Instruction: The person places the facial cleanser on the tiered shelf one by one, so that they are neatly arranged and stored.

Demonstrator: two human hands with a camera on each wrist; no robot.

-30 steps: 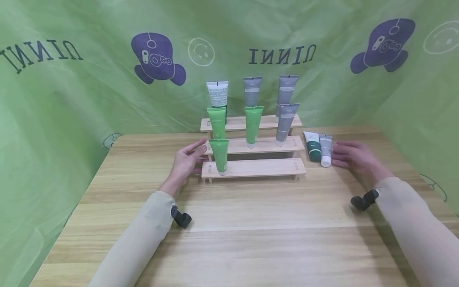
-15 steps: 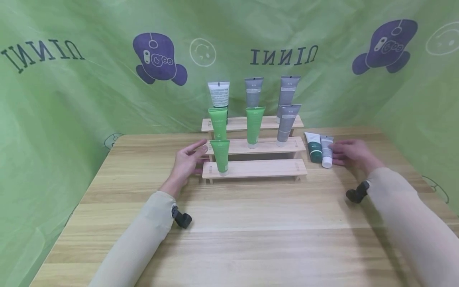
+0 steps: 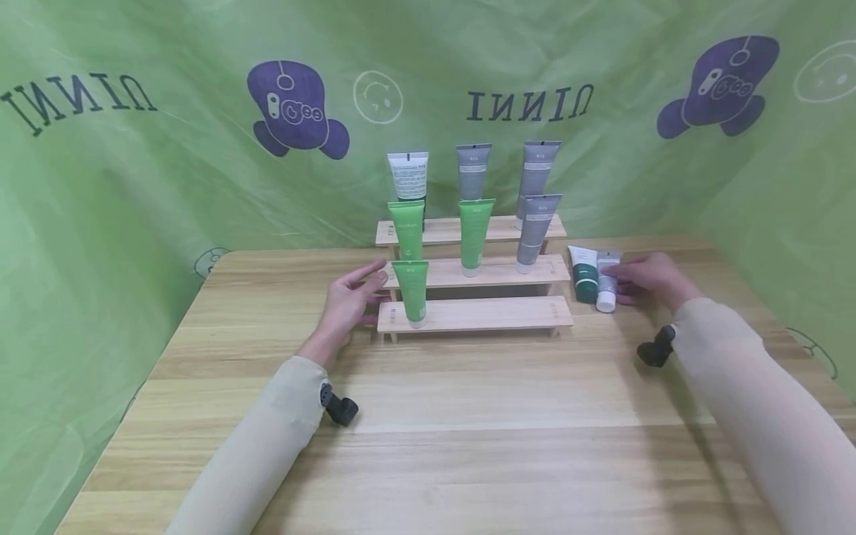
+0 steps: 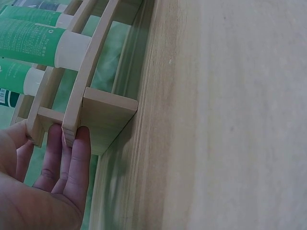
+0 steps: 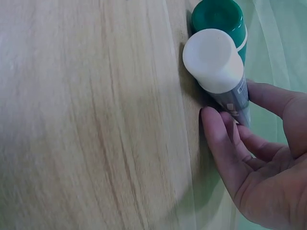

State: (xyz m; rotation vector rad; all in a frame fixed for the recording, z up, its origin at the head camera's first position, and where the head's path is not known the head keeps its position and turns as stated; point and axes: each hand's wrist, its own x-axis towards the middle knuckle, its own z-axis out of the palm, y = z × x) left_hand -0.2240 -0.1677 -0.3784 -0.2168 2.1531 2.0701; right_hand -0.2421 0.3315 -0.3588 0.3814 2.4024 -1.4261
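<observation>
At the left end of the three-tier wooden display rack, my left hand holds the shelf ends. In the left wrist view its thumb is at one tier and its fingers touch the lower tier. On the table to the right of the rack lies a grey squeeze tube with a white cap. My right hand pinches this tube, thumb over it and fingers along its side. Close beside it lies a white and dark green tube.
On the rack stand several tubes: a green tube on the bottom tier, two green ones and a grey tube on the middle, a white tube and two grey ones on top. A green printed curtain surrounds the table.
My right hand has moved left onto the grey tube, its thumb now over it. The grey tube has shifted slightly against its neighbour. My left hand stays at the rack.
</observation>
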